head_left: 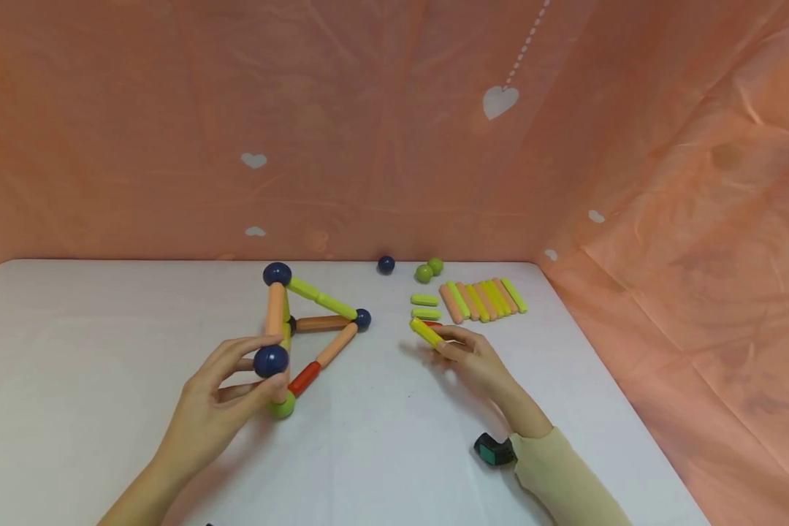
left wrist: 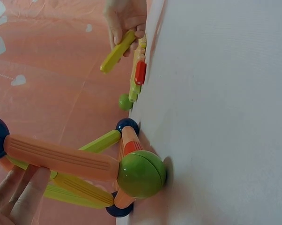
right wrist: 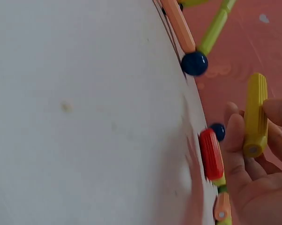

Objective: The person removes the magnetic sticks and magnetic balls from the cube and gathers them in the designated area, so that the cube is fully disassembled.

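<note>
A: List the layout, largest item first.

B: Backdrop [head_left: 368, 131]: orange-pink cloth with white hearts, beyond both sets of fingers. Tabletop [head_left: 381, 453]: white, beneath both. Frame [head_left: 322, 323]: rods joined by balls, standing on the tabletop, extending right of and beyond the left fingers.

A: State of each hand?

B: Left hand [head_left: 210, 409]: partly closed, thumb and fingers gripping the frame at its near upper corner; the exact contact is partly hidden. Right hand [head_left: 476, 365]: thumb and fingertips closed in a pinch on one rod.

A: Remaining parts?

B: Row of rods [head_left: 483, 299]: peach, yellow and light green, side by side, just beyond the right fingers. Black object [head_left: 493, 451] with a teal face: on the wearer's side of the right fingers, near the wrist.

A: The pinched rod?

B: Yellow rod [right wrist: 256, 112]: held above the tabletop, one end projecting from the right fingers toward the frame. Red rod [right wrist: 211, 154]: on the tabletop, near those fingers. Two light green rods [head_left: 424, 299]: just beyond it.

A: Smallest items?

B: Two green balls [head_left: 424, 273], touching, and a loose navy ball [head_left: 386, 264]: farther beyond the right fingers.
</note>
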A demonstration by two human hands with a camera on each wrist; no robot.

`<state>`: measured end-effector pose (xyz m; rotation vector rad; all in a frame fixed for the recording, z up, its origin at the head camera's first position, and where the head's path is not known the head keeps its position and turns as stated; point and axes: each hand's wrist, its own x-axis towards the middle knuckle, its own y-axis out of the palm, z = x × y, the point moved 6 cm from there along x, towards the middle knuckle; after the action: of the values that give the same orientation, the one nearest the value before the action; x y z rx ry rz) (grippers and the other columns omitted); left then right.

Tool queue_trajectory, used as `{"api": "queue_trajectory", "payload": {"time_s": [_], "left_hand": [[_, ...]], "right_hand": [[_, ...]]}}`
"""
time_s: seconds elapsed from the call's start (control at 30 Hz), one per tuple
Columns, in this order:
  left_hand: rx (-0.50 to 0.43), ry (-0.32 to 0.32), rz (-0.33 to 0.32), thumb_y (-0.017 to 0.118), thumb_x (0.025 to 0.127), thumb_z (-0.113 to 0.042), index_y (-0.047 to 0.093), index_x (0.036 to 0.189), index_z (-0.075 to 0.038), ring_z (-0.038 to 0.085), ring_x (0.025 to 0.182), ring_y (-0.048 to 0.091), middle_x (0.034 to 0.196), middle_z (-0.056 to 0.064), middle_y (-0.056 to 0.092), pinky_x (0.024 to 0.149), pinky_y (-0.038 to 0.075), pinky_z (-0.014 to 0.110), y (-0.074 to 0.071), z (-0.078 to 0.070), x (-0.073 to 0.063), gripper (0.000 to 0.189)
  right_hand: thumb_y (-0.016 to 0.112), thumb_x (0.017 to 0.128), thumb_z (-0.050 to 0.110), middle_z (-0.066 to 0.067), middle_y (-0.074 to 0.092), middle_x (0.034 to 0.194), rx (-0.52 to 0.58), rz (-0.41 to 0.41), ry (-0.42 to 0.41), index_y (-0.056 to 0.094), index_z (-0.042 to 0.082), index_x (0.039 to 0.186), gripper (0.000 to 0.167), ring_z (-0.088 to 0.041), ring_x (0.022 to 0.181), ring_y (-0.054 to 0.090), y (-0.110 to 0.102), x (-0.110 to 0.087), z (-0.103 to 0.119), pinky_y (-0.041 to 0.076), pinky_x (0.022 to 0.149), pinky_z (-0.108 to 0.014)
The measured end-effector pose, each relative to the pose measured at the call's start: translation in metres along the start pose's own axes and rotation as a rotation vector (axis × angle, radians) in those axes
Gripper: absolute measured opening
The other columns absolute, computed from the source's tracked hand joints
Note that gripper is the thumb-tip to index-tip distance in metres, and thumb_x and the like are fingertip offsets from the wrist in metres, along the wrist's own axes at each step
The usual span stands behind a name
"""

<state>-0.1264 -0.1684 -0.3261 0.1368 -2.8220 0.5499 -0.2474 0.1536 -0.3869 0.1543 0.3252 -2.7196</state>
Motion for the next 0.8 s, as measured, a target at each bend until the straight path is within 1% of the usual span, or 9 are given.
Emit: {"api": "queue_trajectory", "payload": {"time_s": [0.1,0.23,0.43,0.5,0.63,0.73,0.8], "left_hand": [[-0.007,0.008,-0.003,0.074,0.084,-0.011,0.059,0.128,-0.015,0.003,0.099,0.057,0.12,-0.008,0.055,0.078,0.054,0.017,0.0,0.0,0.0,0.046],[-0.017,0.011,-0.004,0.074,0.084,-0.01,0.059,0.127,-0.015,0.003,0.099,0.057,0.12,-0.007,0.055,0.078,0.054,0.017,0.001,0.0,0.0,0.046],[-0.042,0.032,-0.014,0.074,0.083,-0.007,0.06,0.127,-0.013,0.004,0.098,0.058,0.12,-0.007,0.056,0.078,0.054,0.018,0.001,-0.001,0.001,0.047],[-0.047,0.045,-0.017,0.074,0.082,-0.006,0.06,0.127,-0.012,0.005,0.098,0.058,0.119,-0.006,0.056,0.078,0.054,0.018,0.001,-0.001,0.001,0.047],[-0.046,0.049,-0.021,0.075,0.082,-0.005,0.06,0.127,-0.014,0.006,0.098,0.059,0.118,-0.007,0.056,0.078,0.054,0.018,0.0,-0.001,0.001,0.048],[-0.047,0.039,-0.019,0.074,0.082,-0.005,0.06,0.127,-0.015,0.006,0.098,0.059,0.118,-0.007,0.056,0.078,0.054,0.018,0.0,0.0,0.001,0.048],[-0.047,0.034,-0.016,0.074,0.083,-0.006,0.06,0.127,-0.015,0.006,0.099,0.058,0.119,-0.007,0.055,0.078,0.054,0.018,0.0,0.001,0.0,0.048]], "right_hand": [[0.052,0.098,0.01,-0.026,0.057,0.125,0.031,-0.065,0.032,0.047,-0.003,0.136,0.041,-0.018,0.09,0.065,-0.014,0.0,-0.004,0.053,0.081,-0.025],[0.05,0.098,0.01,-0.023,0.051,0.126,0.03,-0.166,0.075,0.044,-0.002,0.138,0.042,-0.014,0.089,0.066,-0.032,-0.003,-0.009,0.053,0.078,-0.021],[0.052,0.097,0.006,-0.018,0.056,0.115,-0.031,-0.294,0.118,0.048,-0.004,0.134,0.039,-0.007,0.081,0.067,-0.045,-0.01,-0.014,0.055,0.073,-0.021],[0.054,0.096,0.005,-0.017,0.058,0.112,-0.069,-0.338,0.129,0.05,-0.005,0.131,0.038,-0.005,0.079,0.065,-0.048,-0.012,-0.016,0.054,0.071,-0.019],[0.058,0.092,0.005,-0.018,0.062,0.109,-0.174,-0.416,0.152,0.055,-0.006,0.126,0.035,-0.004,0.076,0.059,-0.055,-0.018,-0.02,0.05,0.069,-0.017],[0.06,0.09,0.005,-0.019,0.064,0.108,-0.257,-0.445,0.15,0.059,-0.005,0.121,0.033,-0.004,0.077,0.055,-0.058,-0.022,-0.023,0.046,0.067,-0.016],[0.061,0.089,0.005,-0.019,0.064,0.106,-0.301,-0.445,0.143,0.06,-0.005,0.119,0.032,-0.005,0.077,0.053,-0.059,-0.023,-0.024,0.045,0.065,-0.017]]}}
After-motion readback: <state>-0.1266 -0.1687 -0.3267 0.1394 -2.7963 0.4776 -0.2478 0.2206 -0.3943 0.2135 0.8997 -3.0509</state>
